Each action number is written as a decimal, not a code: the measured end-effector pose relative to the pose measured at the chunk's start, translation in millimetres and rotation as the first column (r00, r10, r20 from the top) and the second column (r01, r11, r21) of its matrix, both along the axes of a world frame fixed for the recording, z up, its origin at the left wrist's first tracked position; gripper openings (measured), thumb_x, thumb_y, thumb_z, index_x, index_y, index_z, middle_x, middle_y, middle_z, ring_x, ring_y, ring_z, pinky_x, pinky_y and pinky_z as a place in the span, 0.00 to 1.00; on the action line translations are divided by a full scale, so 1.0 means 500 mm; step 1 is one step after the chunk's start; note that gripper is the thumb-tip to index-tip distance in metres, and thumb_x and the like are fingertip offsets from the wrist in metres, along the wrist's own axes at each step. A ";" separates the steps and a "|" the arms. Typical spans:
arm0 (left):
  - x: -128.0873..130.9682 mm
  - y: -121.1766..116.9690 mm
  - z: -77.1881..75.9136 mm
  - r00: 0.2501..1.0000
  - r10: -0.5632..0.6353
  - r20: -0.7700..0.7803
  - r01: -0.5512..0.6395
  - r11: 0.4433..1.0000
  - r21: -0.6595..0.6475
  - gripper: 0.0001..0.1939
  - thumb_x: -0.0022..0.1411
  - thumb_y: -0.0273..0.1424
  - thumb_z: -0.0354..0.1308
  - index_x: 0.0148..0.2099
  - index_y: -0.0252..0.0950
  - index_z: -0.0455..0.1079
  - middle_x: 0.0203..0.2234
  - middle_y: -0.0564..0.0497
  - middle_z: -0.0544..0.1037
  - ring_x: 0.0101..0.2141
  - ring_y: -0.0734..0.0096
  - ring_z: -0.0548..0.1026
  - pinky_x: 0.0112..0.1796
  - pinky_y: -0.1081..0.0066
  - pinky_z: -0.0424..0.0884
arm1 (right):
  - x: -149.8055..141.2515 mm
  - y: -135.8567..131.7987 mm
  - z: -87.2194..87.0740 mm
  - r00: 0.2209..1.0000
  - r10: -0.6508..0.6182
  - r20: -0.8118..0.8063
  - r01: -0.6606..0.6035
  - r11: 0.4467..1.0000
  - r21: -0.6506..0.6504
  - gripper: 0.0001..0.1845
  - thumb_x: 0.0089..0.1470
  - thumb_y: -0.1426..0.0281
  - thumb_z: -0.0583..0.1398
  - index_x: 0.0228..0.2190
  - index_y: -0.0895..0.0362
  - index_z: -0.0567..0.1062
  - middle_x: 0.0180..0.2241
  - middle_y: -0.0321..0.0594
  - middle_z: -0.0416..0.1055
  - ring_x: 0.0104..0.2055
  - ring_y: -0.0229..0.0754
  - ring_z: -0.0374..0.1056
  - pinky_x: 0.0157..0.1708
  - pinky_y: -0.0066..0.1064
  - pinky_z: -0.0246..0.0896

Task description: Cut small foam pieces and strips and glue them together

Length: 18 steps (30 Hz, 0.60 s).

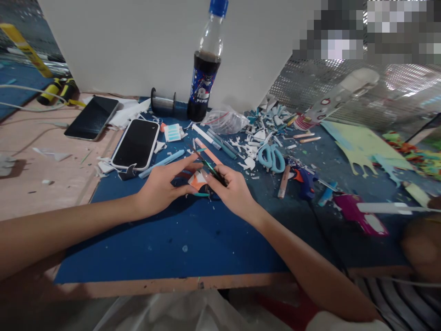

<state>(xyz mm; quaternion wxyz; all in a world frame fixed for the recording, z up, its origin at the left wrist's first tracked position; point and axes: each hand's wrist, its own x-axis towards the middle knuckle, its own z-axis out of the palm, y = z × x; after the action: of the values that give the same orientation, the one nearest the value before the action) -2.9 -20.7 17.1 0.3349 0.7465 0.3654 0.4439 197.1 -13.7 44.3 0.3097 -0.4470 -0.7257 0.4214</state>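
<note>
Above the blue work surface, my left hand (161, 186) pinches a small orange-and-white piece (198, 180) between thumb and fingers. My right hand (236, 191) is closed on a slim dark-and-green pointed tool (212, 171), its tip angled up and left; whether it is a knife or scissors I cannot tell. The right fingertips meet the orange-and-white piece. Just below it shows a bit of teal (201, 195), partly hidden. Beyond the hands lie a peach strip (208, 151) and a light-blue stick (163, 163).
A white-framed phone (136, 143), a dark phone (92, 117) and a wire spool (163, 101) lie left. A Pepsi bottle (203, 78) stands behind. Right are scraps (270, 119), blue-handled scissors (271, 157), a glue gun (306, 183) and a magenta piece (360, 214).
</note>
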 end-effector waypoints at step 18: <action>-0.003 -0.005 0.011 0.989 0.103 -0.109 -0.076 0.969 0.235 0.30 0.54 0.39 0.64 0.57 0.34 0.66 0.35 0.47 0.76 0.34 0.69 0.76 0.37 0.70 0.77 | 0.008 0.005 -0.015 0.959 0.009 -0.283 -0.051 0.989 -0.141 0.15 0.60 0.57 0.54 0.31 0.56 0.65 0.18 0.25 0.51 0.16 0.28 0.47 0.15 0.24 0.42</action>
<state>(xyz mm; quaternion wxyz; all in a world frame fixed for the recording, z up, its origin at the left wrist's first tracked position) -4.2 -23.1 22.6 0.2032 0.7884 0.3645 0.4519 201.0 -11.0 36.8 0.3698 -0.3931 -0.6478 0.5376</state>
